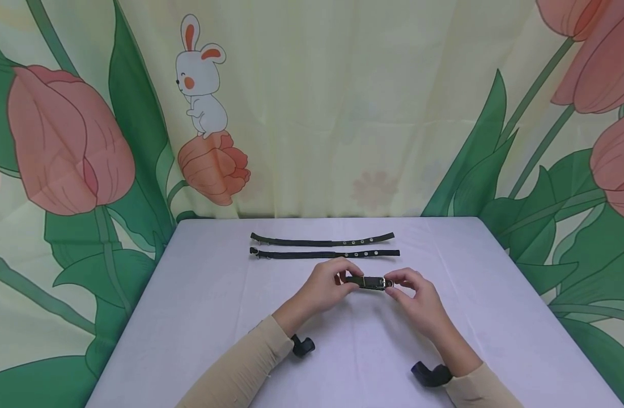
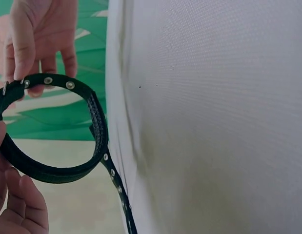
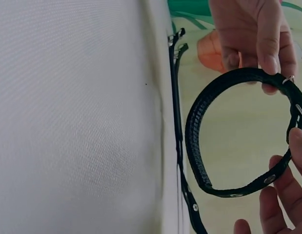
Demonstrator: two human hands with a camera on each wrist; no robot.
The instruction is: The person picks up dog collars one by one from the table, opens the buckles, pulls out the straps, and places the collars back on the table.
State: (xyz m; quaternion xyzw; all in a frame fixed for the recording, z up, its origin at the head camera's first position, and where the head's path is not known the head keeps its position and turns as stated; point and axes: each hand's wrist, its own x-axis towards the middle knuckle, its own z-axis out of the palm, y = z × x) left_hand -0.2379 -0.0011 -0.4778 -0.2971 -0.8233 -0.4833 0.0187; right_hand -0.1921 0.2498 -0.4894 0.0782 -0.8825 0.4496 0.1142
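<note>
A dark collar (image 1: 374, 283) with a metal buckle (image 1: 382, 283) is held up over the table between both hands. Its strap is closed into a round loop, as the collar (image 2: 58, 175) in the left wrist view and the collar (image 3: 191, 141) in the right wrist view show. My left hand (image 1: 326, 286) pinches the band left of the buckle, thumb against fingers. At the buckle end, my right hand (image 1: 419, 297) pinches the strap near its metal eyelets (image 2: 48, 80).
Beyond the hands, two more dark collars lie stretched out side by side, a far collar (image 1: 306, 242) and a near collar (image 1: 306, 255), eyelets to the right. They rest on a white-covered table (image 1: 215, 300). A printed curtain (image 1: 332, 113) hangs behind.
</note>
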